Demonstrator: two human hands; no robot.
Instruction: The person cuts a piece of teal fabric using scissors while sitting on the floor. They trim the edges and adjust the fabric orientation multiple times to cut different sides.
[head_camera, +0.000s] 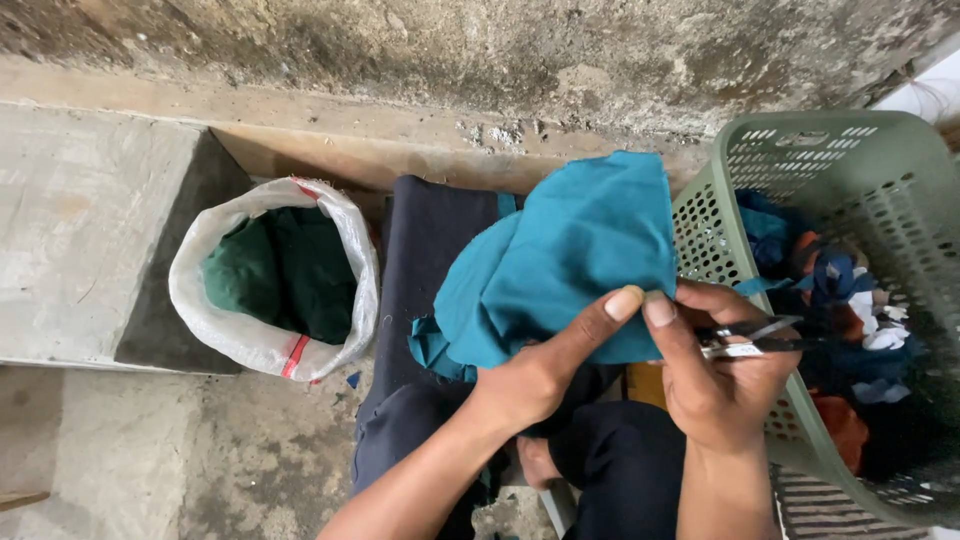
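I see left hand (530, 375) pinching teal cloth (565, 265) edge; right hand (715, 370) fingers closed around scissors (750, 337). White sack (272, 280) far left, green basket (850, 170) right.

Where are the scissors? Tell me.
In the head view the scissors are right of centre, in the right hand, beside the teal cloth and against the green basket.

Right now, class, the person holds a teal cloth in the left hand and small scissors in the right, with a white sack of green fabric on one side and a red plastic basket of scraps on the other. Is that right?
Not quite: the basket is green, not red, as the head view shows. The rest stands: the left hand holds the teal cloth, the right hand the small scissors, and the white sack holds green fabric.
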